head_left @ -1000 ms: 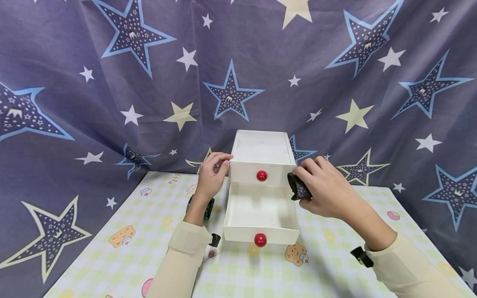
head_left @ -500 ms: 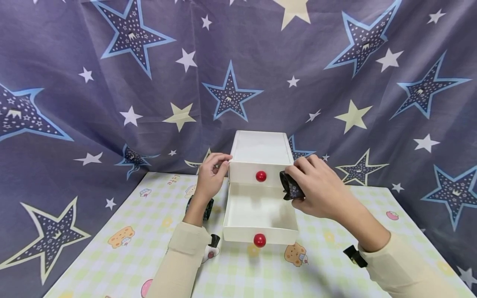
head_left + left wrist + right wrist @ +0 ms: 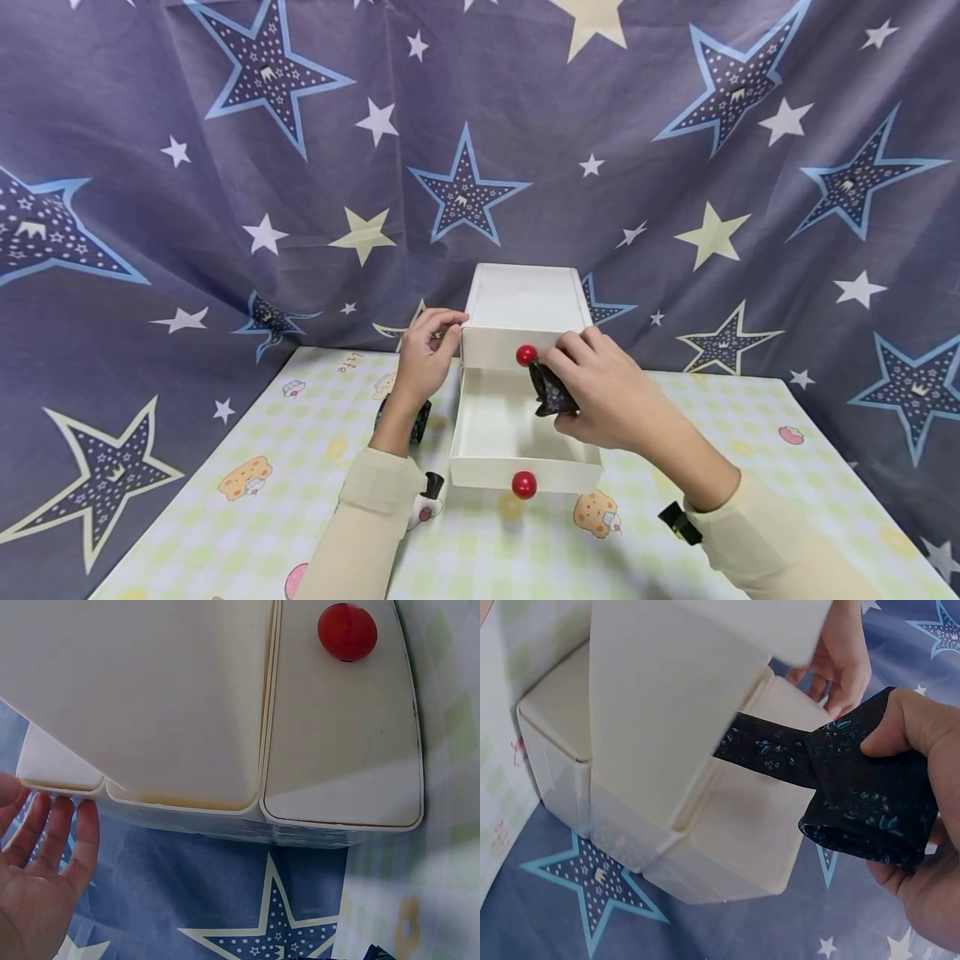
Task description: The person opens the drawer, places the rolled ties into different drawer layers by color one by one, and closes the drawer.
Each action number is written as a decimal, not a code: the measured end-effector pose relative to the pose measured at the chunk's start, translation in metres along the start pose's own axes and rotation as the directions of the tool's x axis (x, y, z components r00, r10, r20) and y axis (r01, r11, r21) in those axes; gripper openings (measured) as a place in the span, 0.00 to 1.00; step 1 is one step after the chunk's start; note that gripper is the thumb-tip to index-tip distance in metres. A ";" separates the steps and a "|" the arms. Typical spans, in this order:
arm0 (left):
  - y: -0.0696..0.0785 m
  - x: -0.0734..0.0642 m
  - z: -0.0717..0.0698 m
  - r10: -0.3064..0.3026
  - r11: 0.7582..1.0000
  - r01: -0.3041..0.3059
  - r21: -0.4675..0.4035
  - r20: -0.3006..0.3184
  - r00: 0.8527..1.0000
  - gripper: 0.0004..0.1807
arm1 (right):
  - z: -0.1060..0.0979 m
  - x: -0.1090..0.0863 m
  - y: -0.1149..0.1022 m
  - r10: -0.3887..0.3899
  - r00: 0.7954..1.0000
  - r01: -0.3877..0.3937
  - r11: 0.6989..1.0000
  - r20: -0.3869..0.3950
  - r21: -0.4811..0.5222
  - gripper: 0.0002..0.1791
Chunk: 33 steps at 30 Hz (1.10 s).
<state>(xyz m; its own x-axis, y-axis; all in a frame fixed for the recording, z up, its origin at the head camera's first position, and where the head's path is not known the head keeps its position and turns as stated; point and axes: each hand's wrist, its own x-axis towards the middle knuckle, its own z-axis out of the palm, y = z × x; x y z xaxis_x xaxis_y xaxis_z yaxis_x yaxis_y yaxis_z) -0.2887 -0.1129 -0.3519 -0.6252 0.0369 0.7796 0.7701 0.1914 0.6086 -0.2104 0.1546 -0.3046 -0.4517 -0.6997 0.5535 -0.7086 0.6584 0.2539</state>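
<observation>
A white drawer cabinet (image 3: pixel 528 296) with red knobs stands on the table, its middle drawer (image 3: pixel 495 425) pulled out. The top drawer front (image 3: pixel 487 346) and the bottom one (image 3: pixel 345 735) are flush with the cabinet. My right hand (image 3: pixel 611 396) grips a rolled black necktie (image 3: pixel 877 787) with small blue flowers, thumb on one face and fingers beneath. A narrow tail (image 3: pixel 769 750) of the tie reaches from the roll toward the drawer. In the head view the tie overlaps the open drawer, just below the top knob. My left hand (image 3: pixel 426 354) rests its fingertips against the cabinet's upper left side.
A dark patterned item (image 3: pixel 422 421) lies on the table behind the left wrist. The table has a checked cloth (image 3: pixel 262 533) with cartoon prints. A blue star-patterned curtain (image 3: pixel 315 192) hangs right behind the cabinet.
My right hand has moved left with the necktie, from the cabinet's right edge to over the open drawer. The left hand and the drawers have stayed in place.
</observation>
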 end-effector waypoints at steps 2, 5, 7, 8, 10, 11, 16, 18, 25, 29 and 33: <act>-0.001 0.000 0.000 -0.005 1.000 0.005 -0.002 0.000 1.000 0.10 | 0.005 0.001 -0.003 -0.002 1.000 0.002 1.000 0.010 0.004 0.36; -0.002 0.000 0.000 -0.019 1.000 0.019 -0.008 0.003 1.000 0.10 | 0.011 0.003 -0.006 -0.003 1.000 0.002 1.000 0.024 0.006 0.37; -0.002 0.000 0.001 -0.026 1.000 0.026 -0.012 0.005 1.000 0.10 | 0.016 0.004 -0.008 -0.001 0.999 0.001 1.000 0.034 0.006 0.38; -0.002 0.000 0.001 -0.028 1.000 0.028 -0.013 0.006 1.000 0.10 | 0.018 0.005 -0.009 -0.001 0.999 0.000 1.000 0.040 0.004 0.38; -0.002 0.000 0.001 -0.025 1.000 0.025 -0.015 0.006 1.000 0.10 | 0.023 0.005 -0.010 -0.002 0.999 0.002 1.000 0.054 -0.002 0.39; -0.002 0.000 0.001 -0.021 1.000 0.021 -0.015 0.006 1.000 0.10 | 0.025 0.005 -0.011 -0.004 0.998 0.005 1.000 0.062 -0.006 0.39; -0.001 0.000 0.001 -0.003 1.000 0.003 -0.012 0.000 1.000 0.10 | 0.035 0.006 -0.013 -0.021 0.995 0.023 1.000 0.093 -0.017 0.38; -0.001 0.000 0.001 0.001 1.000 -0.001 -0.011 -0.003 1.000 0.09 | 0.040 0.006 -0.013 -0.026 0.994 0.028 0.999 0.104 -0.017 0.38; 0.000 0.000 0.000 0.014 1.000 -0.014 -0.009 -0.008 1.000 0.09 | 0.055 0.004 -0.014 -0.006 0.984 0.009 1.000 0.177 -0.020 0.36; 0.001 0.001 0.000 0.018 1.000 -0.018 -0.010 -0.005 1.000 0.09 | 0.060 0.003 -0.016 0.005 0.976 0.000 1.000 0.219 -0.019 0.36; 0.001 0.001 0.000 0.010 1.000 -0.010 -0.005 -0.004 1.000 0.09 | 0.064 0.002 -0.016 0.007 0.969 -0.002 1.000 0.248 -0.020 0.36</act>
<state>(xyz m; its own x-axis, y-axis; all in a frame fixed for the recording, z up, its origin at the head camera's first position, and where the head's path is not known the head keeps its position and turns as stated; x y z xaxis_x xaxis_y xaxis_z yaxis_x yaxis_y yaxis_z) -0.2883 -0.1127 -0.3507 -0.6167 0.0351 0.7864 0.7772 0.1858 0.6012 -0.2351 0.1247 -0.3582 -0.5771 -0.7421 0.3409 -0.6968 0.6651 0.2684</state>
